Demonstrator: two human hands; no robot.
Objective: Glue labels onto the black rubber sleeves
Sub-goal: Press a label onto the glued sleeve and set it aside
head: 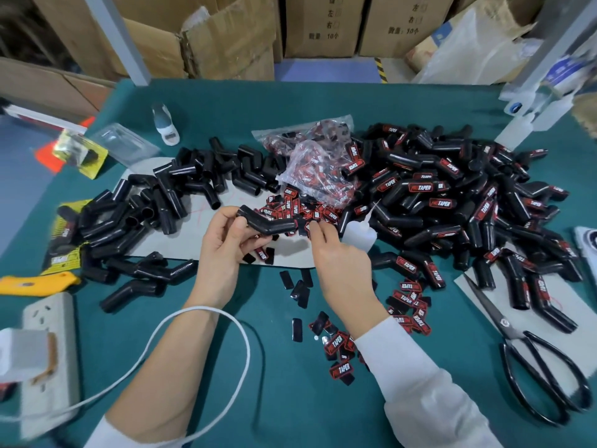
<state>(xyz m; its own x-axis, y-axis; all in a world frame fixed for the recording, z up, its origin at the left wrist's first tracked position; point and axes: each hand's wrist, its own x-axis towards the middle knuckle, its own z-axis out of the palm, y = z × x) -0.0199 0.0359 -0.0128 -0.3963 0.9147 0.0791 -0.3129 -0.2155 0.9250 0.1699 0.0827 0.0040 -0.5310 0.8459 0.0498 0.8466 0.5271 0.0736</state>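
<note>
My left hand (223,244) grips a bent black rubber sleeve (269,223) above the grey mat, thumb on its upper side. My right hand (339,263) holds a small white glue bottle (358,236) in its palm, nozzle pointing up, while its fingertips reach into the loose red-and-black labels (303,210) beside the sleeve's end. Whether a label is pinched I cannot tell. Unlabelled sleeves (193,176) lie in a heap on the left. Labelled sleeves (452,195) are piled on the right.
Clear bags of labels (316,163) lie at the back centre. More labels (342,344) are scattered near my right forearm. Black scissors (529,357) lie at the right, a power strip (48,360) with white cable at the left. Cardboard boxes (226,37) stand behind the table.
</note>
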